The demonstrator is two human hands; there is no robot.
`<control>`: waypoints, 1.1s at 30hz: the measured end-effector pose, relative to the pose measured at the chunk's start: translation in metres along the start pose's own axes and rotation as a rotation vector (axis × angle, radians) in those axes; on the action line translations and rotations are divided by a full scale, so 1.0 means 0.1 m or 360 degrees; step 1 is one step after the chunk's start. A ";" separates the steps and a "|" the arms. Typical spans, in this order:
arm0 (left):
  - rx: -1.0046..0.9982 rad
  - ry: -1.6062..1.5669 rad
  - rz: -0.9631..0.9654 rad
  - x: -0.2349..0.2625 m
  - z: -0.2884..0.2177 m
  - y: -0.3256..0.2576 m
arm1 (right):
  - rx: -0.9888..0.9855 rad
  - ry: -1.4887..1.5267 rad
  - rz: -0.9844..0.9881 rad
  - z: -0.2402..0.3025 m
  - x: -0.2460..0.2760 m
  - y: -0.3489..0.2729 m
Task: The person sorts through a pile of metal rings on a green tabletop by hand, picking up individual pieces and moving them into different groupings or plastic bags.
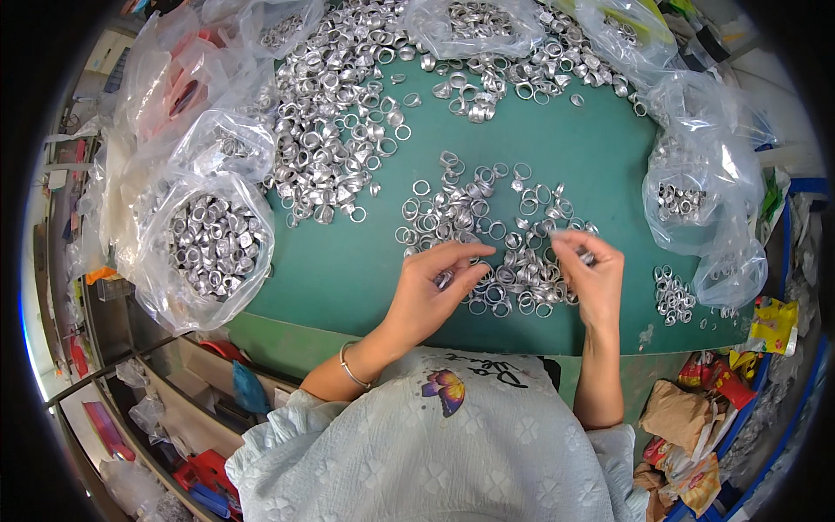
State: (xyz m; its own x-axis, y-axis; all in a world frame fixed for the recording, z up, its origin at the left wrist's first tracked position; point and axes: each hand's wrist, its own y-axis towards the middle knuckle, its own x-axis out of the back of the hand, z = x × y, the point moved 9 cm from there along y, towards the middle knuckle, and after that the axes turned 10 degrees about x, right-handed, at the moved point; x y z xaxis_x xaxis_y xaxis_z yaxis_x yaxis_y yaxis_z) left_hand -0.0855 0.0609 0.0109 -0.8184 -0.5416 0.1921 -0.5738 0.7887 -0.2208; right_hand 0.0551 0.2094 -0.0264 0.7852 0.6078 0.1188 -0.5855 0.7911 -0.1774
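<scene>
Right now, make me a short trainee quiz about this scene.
1. Which wrist wears the thin silver metal bracelet?
2. What lies on the flat green tabletop between the bare left hand and bare right hand: (a) wooden beads, (b) loose silver-coloured metal rings, (c) glass bottles?
3. True or false: the clear plastic bag nearest the left hand holds rings.
Key: 1. left; 2. b; 3. true.

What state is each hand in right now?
Left hand: half-curled, thumb and index tips apart; rings show inside the curl, firm grip can't be told.
Right hand: curled, rings show inside; firm grip can't be told.
</scene>
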 end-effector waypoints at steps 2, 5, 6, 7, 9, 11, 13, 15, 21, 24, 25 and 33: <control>0.0034 -0.0005 0.0037 -0.02 0.05 0.02 | 0.0608 -0.0711 -0.0010 0.37 -0.06 0.21; 0.0086 0.0002 0.0095 -0.10 0.06 0.04 | 0.0784 -0.1366 0.0010 0.55 -0.24 0.36; 0.0098 0.0005 0.0102 -0.11 0.06 0.05 | 0.0783 -0.1534 0.0044 0.55 -0.29 0.42; 0.0111 0.0008 0.0109 -0.12 0.07 0.05 | 0.0780 -0.1702 0.0078 0.54 -0.33 0.47; 0.0135 0.0040 0.0118 -0.14 0.10 0.06 | 0.0764 -0.1915 0.0246 0.44 -0.43 0.54; 0.0154 0.0051 0.0132 -0.16 0.14 0.08 | 0.0850 -0.2088 0.0330 0.34 -0.52 0.59; 0.0167 0.0041 0.0153 -0.17 0.16 0.10 | 0.0841 -0.1810 0.0304 0.40 -0.47 0.60; 0.0202 -0.0016 0.0168 -0.16 0.21 0.11 | 0.0746 -0.1369 0.0268 0.43 -0.37 0.56; 0.0271 -0.0371 0.0193 -0.28 0.21 0.16 | 0.0517 -0.0236 0.0316 0.35 -0.30 0.11; 0.0294 -0.0280 0.0170 -0.26 0.22 0.16 | 0.0555 -0.0538 0.0126 0.30 -0.21 0.08; 0.0298 -0.0258 0.0154 -0.24 0.23 0.16 | 0.0637 -0.0638 0.0135 0.36 -0.23 0.06; 0.0302 -0.0267 -0.0076 0.03 0.41 0.04 | 0.0832 -0.1467 0.0577 0.40 -0.85 -0.15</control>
State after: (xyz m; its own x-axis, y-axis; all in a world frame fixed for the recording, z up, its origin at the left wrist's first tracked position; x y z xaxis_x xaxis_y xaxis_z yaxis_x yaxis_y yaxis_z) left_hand -0.0916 0.0504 -0.0285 -0.7750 -0.6301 0.0486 -0.5946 0.7011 -0.3936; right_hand -0.0110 0.1482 0.0047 0.2282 0.4563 0.8601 -0.9323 0.3569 0.0581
